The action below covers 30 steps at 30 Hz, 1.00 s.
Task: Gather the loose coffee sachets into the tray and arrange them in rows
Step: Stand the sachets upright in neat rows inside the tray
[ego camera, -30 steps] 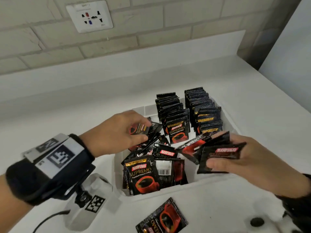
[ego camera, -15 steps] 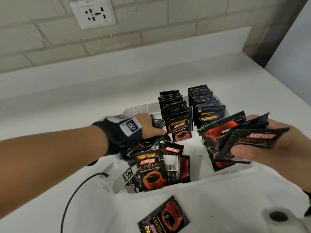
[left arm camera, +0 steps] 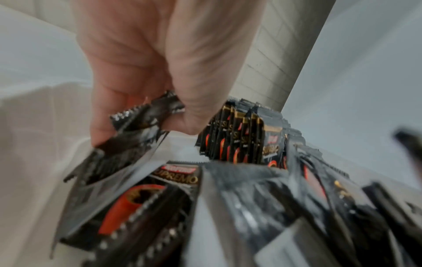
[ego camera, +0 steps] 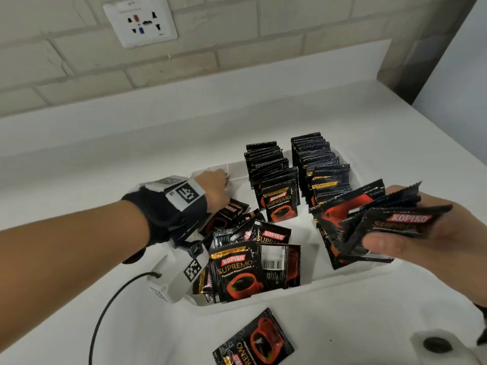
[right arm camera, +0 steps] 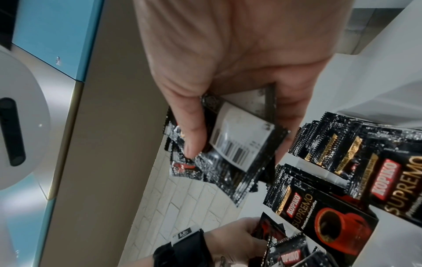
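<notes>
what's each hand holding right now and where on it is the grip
The left hand pinches a few sachets by their crimped top edges. The right hand holds a fanned bunch of sachets, its grip at one end of the bunch.

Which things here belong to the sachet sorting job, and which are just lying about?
Part of the job:
- white tray
- two upright rows
- jumbled sachets in the tray
- loose sachet on the counter
- fanned bundle held by right hand
- sachet pinched by left hand

Just lying about:
- wall socket
- black cable
</notes>
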Motion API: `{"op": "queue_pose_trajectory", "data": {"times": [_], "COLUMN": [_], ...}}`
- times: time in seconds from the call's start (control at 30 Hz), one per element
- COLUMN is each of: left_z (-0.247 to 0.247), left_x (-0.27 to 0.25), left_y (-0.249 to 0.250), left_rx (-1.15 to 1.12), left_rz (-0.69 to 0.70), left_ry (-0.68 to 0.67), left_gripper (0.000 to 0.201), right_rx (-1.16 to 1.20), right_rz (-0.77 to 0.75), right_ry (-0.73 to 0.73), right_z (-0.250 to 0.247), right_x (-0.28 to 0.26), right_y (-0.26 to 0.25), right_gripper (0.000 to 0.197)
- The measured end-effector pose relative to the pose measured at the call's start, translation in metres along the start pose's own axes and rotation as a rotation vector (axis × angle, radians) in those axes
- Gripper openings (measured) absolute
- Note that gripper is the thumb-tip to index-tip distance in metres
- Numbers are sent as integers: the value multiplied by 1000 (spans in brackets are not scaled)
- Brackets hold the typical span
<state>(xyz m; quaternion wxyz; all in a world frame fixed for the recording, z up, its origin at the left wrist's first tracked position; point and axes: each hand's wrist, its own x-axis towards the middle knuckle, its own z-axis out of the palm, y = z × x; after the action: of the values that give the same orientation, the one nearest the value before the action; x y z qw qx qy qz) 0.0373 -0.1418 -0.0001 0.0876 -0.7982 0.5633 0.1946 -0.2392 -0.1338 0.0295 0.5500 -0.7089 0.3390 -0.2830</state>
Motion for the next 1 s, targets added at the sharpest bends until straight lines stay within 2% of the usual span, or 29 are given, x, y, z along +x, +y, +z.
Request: {"op": "queue_pose_trajectory", "data": {"times": [0.17,0.3,0.4,0.5,0.57,0.63,0.67,0.73,0.83,0.93,1.0], "left_z": [-9,-22,-41,-60,-69,-71,-68,-55,-27,-5,6], "left_x": [-7,-15,-28,-49,-69,-92,-100,-109,-110,-102,-96], "left_y": [-14,-24,-29,-36,-41,-44,-45,-50,-55,-60,-63], "left_rx": [-104,-195,-208,-261,-413,-611,-678,-765,-879,-923,-951], "left_rz": [-10,-19,7,129,274,419,470,514,473,356,274], "left_ry": [24,100,199,338,277,118,62,-6,-38,-65,-123], "left_gripper": [32,29,24,22,19,22,30,34,34,29,32], "right_rx": [-9,4,10,18,50,50,48,33,30,17,8], "right_rz": [9,23,33,22,23,8,-4,-24,-13,-6,30], "right_ry": [-15,-31,-16,-5,23,25,9,-22,-25,-39,-126], "right_z": [2,2,3,4,3,2,2,3,4,9,14], "right_x": [0,-2,-4,-6,-5,-6,-6,-8,-10,-11,-10], "right_y": [0,3,0,-1,1,3,3,2,4,2,1], "right_gripper": [63,66,64,54,33,35,38,58,65,54,57]}}
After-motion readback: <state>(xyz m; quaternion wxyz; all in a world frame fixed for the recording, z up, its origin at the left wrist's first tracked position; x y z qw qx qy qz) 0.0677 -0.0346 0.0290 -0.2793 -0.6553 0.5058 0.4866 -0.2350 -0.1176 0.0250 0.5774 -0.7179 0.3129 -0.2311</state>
